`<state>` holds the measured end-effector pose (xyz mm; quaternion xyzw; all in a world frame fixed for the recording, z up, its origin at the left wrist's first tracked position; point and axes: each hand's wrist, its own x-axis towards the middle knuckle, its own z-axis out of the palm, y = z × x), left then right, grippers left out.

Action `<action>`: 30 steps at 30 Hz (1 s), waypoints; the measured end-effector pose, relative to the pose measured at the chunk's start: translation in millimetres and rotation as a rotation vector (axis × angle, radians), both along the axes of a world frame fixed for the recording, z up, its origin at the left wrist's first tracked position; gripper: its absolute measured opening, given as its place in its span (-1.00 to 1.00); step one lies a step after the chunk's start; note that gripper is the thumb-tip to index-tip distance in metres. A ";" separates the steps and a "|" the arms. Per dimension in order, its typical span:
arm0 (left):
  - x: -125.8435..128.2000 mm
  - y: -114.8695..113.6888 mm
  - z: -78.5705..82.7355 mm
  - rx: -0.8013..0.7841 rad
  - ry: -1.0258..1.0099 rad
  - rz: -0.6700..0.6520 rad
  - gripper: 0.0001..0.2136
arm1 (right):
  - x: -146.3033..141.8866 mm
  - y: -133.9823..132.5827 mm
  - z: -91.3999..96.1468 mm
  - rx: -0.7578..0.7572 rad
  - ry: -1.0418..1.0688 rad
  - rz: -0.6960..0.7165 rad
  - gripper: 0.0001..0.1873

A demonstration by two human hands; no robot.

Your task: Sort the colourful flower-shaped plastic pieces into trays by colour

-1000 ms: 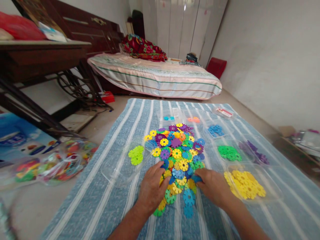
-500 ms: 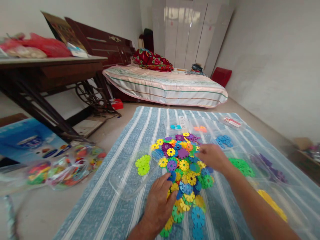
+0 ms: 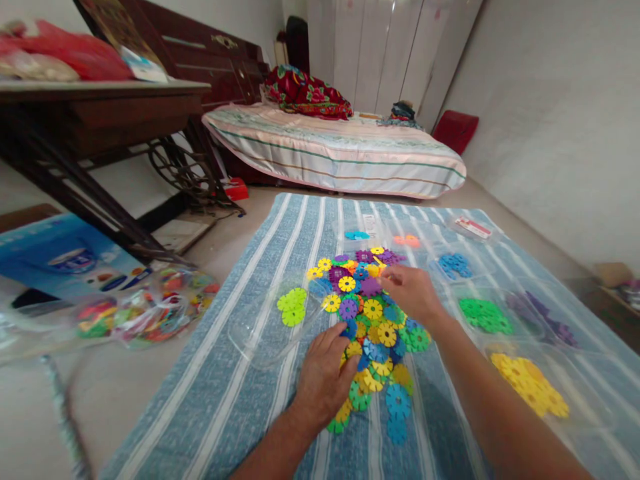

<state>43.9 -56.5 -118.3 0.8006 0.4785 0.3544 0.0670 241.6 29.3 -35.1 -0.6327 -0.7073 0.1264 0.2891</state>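
Note:
A loose heap of notched plastic discs [image 3: 373, 309], in yellow, blue, purple, green and orange, lies on the striped cloth. My left hand [image 3: 327, 373] rests along the heap's near left side, its fingers stretched out and touching discs. Over the upper right of the heap, my right hand [image 3: 413, 293] has its thumb and fingers pinched together beside a purple disc [image 3: 371, 287]. What the pinch holds, if anything, is hidden. Lime-green discs [image 3: 292, 307] sit in a clear tray [image 3: 250, 353] left of the heap.
On the right, clear trays hold yellow discs [image 3: 530, 385], green discs [image 3: 485, 315], purple discs [image 3: 545, 320] and blue discs [image 3: 454, 265]. Farther back are light-blue discs [image 3: 357, 235] and orange discs [image 3: 407, 241]. Bags of coloured pieces [image 3: 150, 317] lie on the floor at left.
My right hand has shifted left and away across the heap, closer to the purple disc. My left hand keeps its place at the heap. The whole view has tilted slightly downward.

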 end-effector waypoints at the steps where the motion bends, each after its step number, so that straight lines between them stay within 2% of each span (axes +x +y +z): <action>1: 0.1 0.3 0.1 -0.009 0.000 -0.003 -0.91 | 2.4 -15.2 -7.9 -0.013 0.016 0.027 -0.80; 5: 0.2 1.5 -0.7 -0.017 0.008 -0.020 -0.92 | 13.2 -70.2 -36.8 0.005 0.060 0.069 -0.82; 10: 0.7 2.6 -0.8 0.019 0.044 -0.015 -0.91 | 14.5 -128.0 -62.6 0.142 0.034 0.093 -0.87; 14: 1.1 3.2 0.5 0.036 0.063 -0.023 -0.91 | 10.5 -159.6 -75.9 0.165 -0.089 0.121 -0.69; 19: 1.4 4.3 -0.5 0.005 0.068 -0.024 -0.91 | 9.9 -172.0 -83.0 0.140 -0.127 0.138 -0.64; 25: 1.6 4.6 -1.1 0.004 0.046 -0.025 -0.90 | 14.1 -172.6 -78.2 0.066 -0.054 0.111 -0.66; 30: 2.0 4.4 0.4 -0.009 0.029 -0.037 -0.88 | 23.4 -180.8 -77.5 0.026 -0.057 0.137 -0.52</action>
